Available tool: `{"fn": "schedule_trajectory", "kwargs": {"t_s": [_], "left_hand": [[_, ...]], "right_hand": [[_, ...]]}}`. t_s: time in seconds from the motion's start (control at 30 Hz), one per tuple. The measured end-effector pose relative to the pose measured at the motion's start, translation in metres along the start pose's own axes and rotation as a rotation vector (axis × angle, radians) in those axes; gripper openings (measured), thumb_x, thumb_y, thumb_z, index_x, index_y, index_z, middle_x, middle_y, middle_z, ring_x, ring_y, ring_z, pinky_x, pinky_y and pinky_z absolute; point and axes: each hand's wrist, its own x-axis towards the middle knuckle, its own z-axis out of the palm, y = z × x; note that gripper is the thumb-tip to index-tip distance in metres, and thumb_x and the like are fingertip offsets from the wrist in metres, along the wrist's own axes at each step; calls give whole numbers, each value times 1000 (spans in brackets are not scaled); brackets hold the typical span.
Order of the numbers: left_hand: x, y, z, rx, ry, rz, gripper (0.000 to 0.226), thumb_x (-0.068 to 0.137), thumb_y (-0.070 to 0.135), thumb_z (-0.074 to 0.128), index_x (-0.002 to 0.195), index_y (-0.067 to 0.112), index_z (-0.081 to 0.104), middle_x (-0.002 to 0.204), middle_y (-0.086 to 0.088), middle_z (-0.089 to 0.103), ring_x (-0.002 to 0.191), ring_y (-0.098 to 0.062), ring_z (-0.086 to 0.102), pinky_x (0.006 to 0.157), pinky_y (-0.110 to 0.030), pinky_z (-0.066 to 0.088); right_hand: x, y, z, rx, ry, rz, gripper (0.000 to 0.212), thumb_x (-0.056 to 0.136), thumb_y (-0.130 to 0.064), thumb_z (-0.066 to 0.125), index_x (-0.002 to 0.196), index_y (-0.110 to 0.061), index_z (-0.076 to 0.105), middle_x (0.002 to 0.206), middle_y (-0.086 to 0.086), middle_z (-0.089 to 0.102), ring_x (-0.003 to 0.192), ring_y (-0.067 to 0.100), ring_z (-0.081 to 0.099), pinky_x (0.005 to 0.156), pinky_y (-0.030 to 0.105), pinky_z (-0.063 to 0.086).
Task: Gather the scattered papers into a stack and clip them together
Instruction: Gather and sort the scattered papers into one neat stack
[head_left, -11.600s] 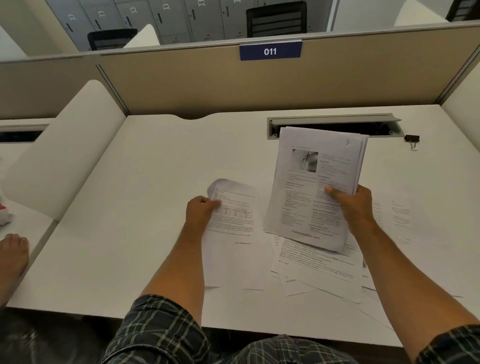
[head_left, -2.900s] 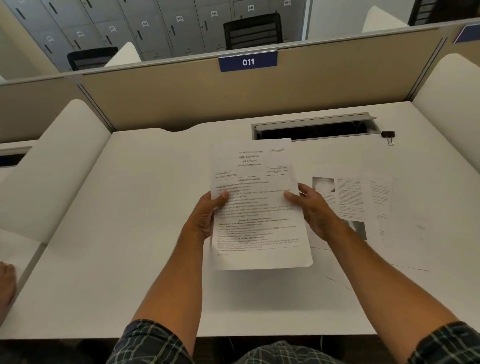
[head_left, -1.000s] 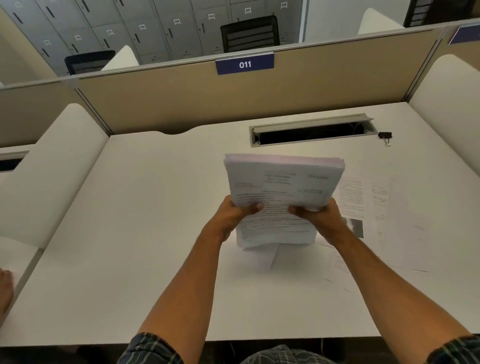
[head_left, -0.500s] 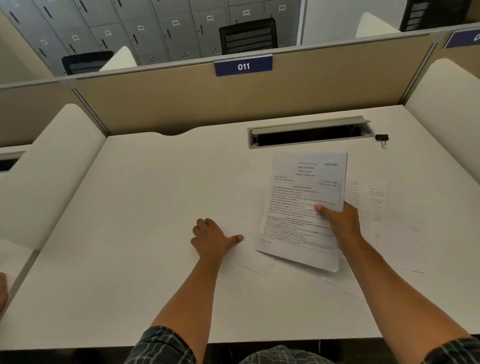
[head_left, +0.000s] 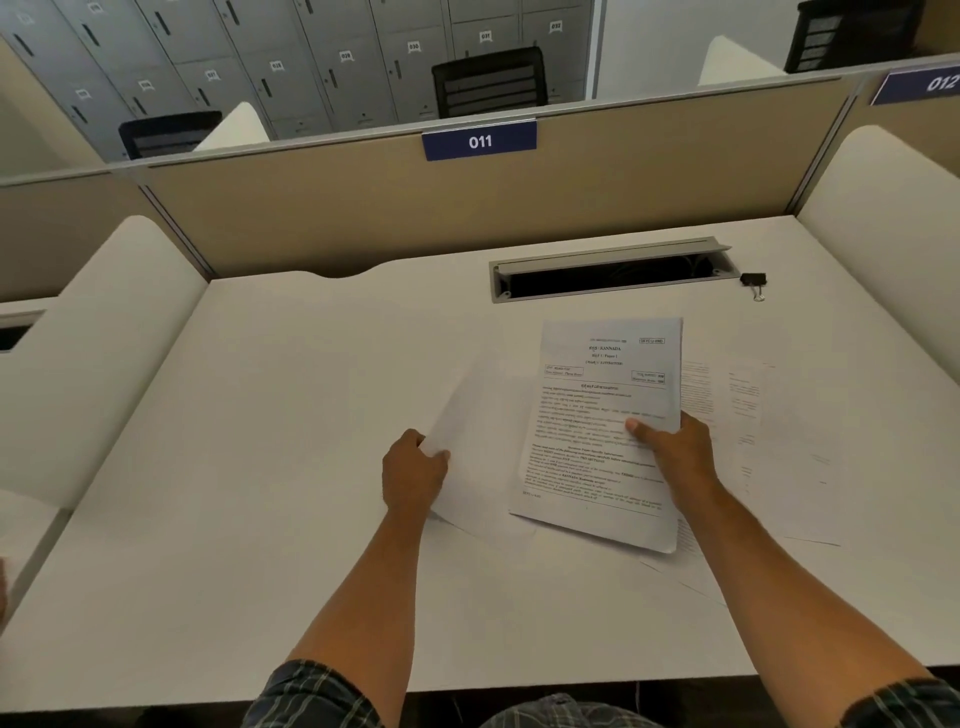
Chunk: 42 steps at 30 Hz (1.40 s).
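White desk (head_left: 291, 415): right grip (head_left: 675, 457) holds the stack (head_left: 597, 467), left grip (head_left: 413, 475) pinches a blank sheet (head_left: 478, 441) (lifted).

Hands: two, left hand (head_left: 413, 470) and right hand (head_left: 675, 449). Paper stack (head_left: 602, 431): one, centre right. Blank sheet (head_left: 478, 441): one. Loose sheets (head_left: 748, 415) at right: count unclear. Binder clip (head_left: 754, 282): one, upper right. Number plates: two, 011 (head_left: 479, 140) and 012 (head_left: 919, 85).

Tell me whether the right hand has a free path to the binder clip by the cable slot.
Probably yes: bare desk lies between the right hand and the binder clip, but that hand grips the paper stack, which must go down or come along.
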Motion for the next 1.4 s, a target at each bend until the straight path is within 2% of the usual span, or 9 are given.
{"fn": "schedule_trajectory", "kwargs": {"t_s": [0.23,0.37,0.5,0.6,0.73,0.83,1.07,1.2,1.4], "left_hand": [[-26,67,-6,-149,369,477,7,86,11,71,91,10,67,87,-6,68,73,-26,64,63,-30,48],[-42,100,6,-75,316,854,5,88,12,70,84,10,67,81,-5,68,68,-23,63,55,-30,49],[-64,114,30,68,234,1126,6,90,10,63,91,8,68,88,-7,71,75,-29,65,63,-37,51],[-81,114,45,131,204,1227,12,86,8,67,97,9,70,104,-8,74,94,-31,68,80,-39,52],[-84,106,53,147,93,1216,29,85,36,71,104,15,71,121,-6,72,114,-27,65,104,-44,46],[-86,107,40,106,-12,1128,55,86,63,61,114,16,69,119,-2,73,111,-20,65,104,-37,45],[-62,111,27,-192,-93,758,25,99,12,58,122,13,67,122,-2,70,107,-16,67,94,-37,58],[-60,106,33,-34,-127,815,31,98,17,62,128,16,69,142,1,63,128,-20,59,111,-33,46],[-70,104,37,-14,-121,879,30,98,19,62,126,20,72,141,4,63,125,-21,55,106,-32,48]], "right_hand": [[-1,4,13,0,-14,14,44,89,-13,77,132,-13,64,122,9,71,91,23,69,78,34,57],[-4,2,25,-8,-63,40,43,87,-18,80,127,-18,66,118,7,74,94,27,74,84,49,62],[-12,-6,36,10,-130,3,41,86,-23,80,124,-19,63,109,4,74,85,19,73,60,27,59],[-13,-9,42,52,-180,25,43,79,-40,79,119,-28,68,107,0,75,96,24,71,80,41,61],[-14,-13,40,160,-236,76,20,94,-25,71,113,-28,71,107,1,77,102,29,71,85,44,61],[-16,-15,36,272,-292,79,35,87,-6,73,120,-16,70,109,9,78,103,33,73,80,42,61],[-18,-18,37,394,-323,67,49,79,-19,79,127,-11,68,115,18,74,101,39,73,84,53,60],[-20,-18,44,434,-312,51,40,92,-24,71,130,-13,65,117,15,74,102,35,73,85,51,60],[-20,-16,42,283,-296,-20,36,85,-15,79,120,-11,70,108,13,77,97,36,74,78,47,62]]}}
